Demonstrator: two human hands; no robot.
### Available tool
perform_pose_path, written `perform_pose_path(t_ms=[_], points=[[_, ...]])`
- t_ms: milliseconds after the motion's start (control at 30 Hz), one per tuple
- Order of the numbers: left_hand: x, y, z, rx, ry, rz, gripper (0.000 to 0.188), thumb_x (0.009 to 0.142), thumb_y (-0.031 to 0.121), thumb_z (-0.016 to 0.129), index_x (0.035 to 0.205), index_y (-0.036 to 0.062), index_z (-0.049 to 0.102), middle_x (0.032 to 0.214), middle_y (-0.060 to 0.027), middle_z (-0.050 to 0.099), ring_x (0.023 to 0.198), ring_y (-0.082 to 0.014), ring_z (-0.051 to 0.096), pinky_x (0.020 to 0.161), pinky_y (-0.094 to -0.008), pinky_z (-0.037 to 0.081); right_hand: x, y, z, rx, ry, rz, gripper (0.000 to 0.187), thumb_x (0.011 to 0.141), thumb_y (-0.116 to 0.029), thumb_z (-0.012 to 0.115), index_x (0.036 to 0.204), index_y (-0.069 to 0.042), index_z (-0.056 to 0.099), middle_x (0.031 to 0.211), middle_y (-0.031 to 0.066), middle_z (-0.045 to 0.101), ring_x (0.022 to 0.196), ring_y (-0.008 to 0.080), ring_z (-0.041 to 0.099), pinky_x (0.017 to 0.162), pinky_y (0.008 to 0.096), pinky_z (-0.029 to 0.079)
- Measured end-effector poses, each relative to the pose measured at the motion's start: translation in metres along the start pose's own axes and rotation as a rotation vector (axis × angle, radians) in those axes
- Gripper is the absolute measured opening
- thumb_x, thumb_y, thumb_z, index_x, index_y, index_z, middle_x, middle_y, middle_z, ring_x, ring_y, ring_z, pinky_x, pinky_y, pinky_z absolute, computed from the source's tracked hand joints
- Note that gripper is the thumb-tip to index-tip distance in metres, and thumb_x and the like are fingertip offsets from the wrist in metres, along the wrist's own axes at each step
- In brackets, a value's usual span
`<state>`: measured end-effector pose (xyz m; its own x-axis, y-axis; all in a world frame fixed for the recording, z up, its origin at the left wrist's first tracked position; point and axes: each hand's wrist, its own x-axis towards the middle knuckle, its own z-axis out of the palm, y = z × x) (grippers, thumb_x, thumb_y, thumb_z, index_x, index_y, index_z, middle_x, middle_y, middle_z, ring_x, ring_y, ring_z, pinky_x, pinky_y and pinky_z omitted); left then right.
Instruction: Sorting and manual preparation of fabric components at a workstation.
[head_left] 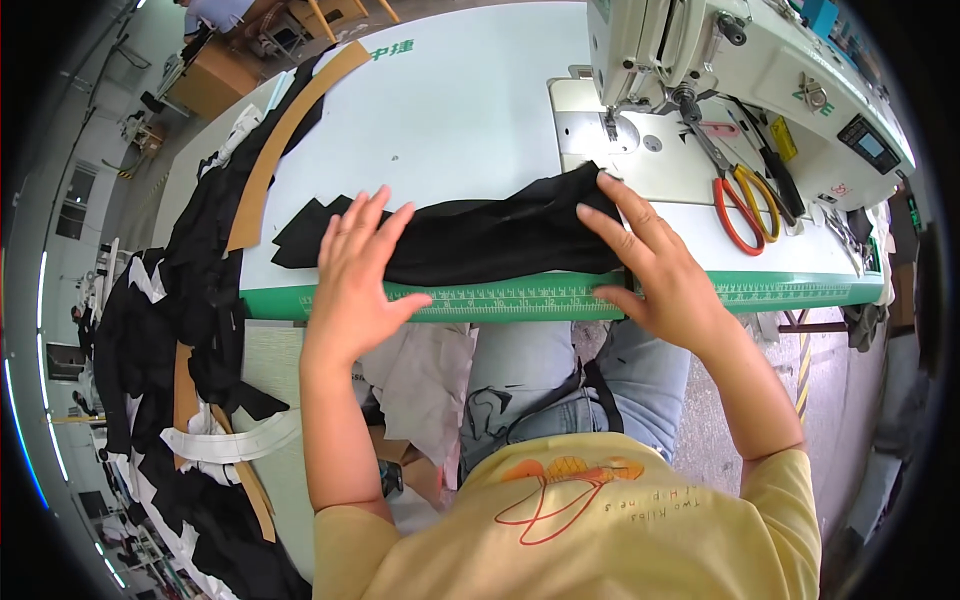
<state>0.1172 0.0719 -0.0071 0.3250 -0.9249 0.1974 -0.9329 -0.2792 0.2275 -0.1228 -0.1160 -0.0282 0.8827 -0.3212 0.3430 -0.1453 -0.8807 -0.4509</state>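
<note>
A long folded piece of black fabric point(490, 235) lies across the white sewing table, just behind its green front edge. My left hand point(355, 270) rests on the fabric's left part, fingers spread and thumb reaching over the ruler strip point(510, 299). At the other end, my right hand point(650, 255) lies with its fingers stretched over the cloth and its thumb near the ruler. Neither hand grips anything. The fabric's upper right corner points toward the needle and presser foot point(611, 125) of the sewing machine point(760, 60).
Red-handled scissors point(738, 215), yellow-handled scissors point(762, 205) and a black-handled tool point(783, 185) lie right of the needle plate. A curved brown strip point(262, 165) and heaped black cloth point(190, 260) line the left side. A white curved piece point(230, 446) hangs there too.
</note>
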Motion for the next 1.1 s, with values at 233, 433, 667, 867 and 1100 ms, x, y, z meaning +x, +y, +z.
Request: perform_pose_path(t_ms=[233, 433, 667, 867, 1100], points=[[0.029, -0.028, 0.043, -0.148, 0.051, 0.088, 0.053, 0.066, 0.016, 0.075, 0.116, 0.0073, 0.058, 0.124, -0.0071, 0.052, 0.116, -0.0268, 0.048, 0.098, -0.0383, 0.037, -0.021, 0.027, 0.027, 0.290, 0.239, 0.306, 0.047, 0.072, 0.005, 0.065, 0.116, -0.006, 0.055, 0.097, 0.0116, 0.061, 0.082, 0.0273, 0.059, 0.072, 0.0333, 0.049], [0.029, -0.024, 0.045, -0.215, 0.053, 0.095, 0.049, 0.065, 0.012, 0.075, 0.112, 0.0059, 0.060, 0.123, -0.0061, 0.054, 0.113, -0.0277, 0.049, 0.097, -0.0384, 0.038, -0.063, 0.035, -0.010, 0.527, -0.085, 0.215, 0.017, 0.068, 0.009, 0.063, 0.080, -0.003, 0.066, 0.081, 0.0093, 0.065, 0.078, 0.0244, 0.062, 0.070, 0.0322, 0.049], [0.024, -0.035, 0.051, -0.094, 0.129, 0.110, 0.050, 0.065, 0.013, 0.073, 0.113, 0.0040, 0.058, 0.124, -0.0121, 0.054, 0.114, -0.0313, 0.049, 0.096, -0.0394, 0.039, -0.059, 0.024, -0.018, 0.872, -0.628, 0.041, 0.015, 0.075, -0.005, 0.069, 0.091, -0.006, 0.068, 0.089, 0.0081, 0.066, 0.082, 0.0253, 0.062, 0.072, 0.0332, 0.048], [0.056, -0.039, 0.078, 0.069, 0.299, -0.172, 0.047, 0.082, 0.036, 0.061, 0.119, 0.0071, 0.056, 0.129, -0.0159, 0.047, 0.122, -0.0313, 0.040, 0.101, -0.0479, 0.029, -0.026, -0.007, -0.015, 0.525, -0.268, 0.151, 0.016, 0.068, 0.000, 0.067, 0.083, -0.002, 0.065, 0.084, 0.0103, 0.064, 0.081, 0.0261, 0.060, 0.076, 0.0339, 0.047], [0.083, -0.056, 0.061, 0.260, 0.337, -0.225, 0.060, 0.085, 0.043, 0.055, 0.130, 0.0066, 0.045, 0.140, -0.0176, 0.035, 0.134, -0.0317, 0.026, 0.109, -0.0531, 0.011, 0.039, -0.017, 0.051, 0.302, -0.022, -0.099, 0.032, 0.074, 0.000, 0.063, 0.105, -0.004, 0.059, 0.120, 0.0124, 0.052, 0.113, 0.0293, 0.049, 0.096, 0.0375, 0.039]])
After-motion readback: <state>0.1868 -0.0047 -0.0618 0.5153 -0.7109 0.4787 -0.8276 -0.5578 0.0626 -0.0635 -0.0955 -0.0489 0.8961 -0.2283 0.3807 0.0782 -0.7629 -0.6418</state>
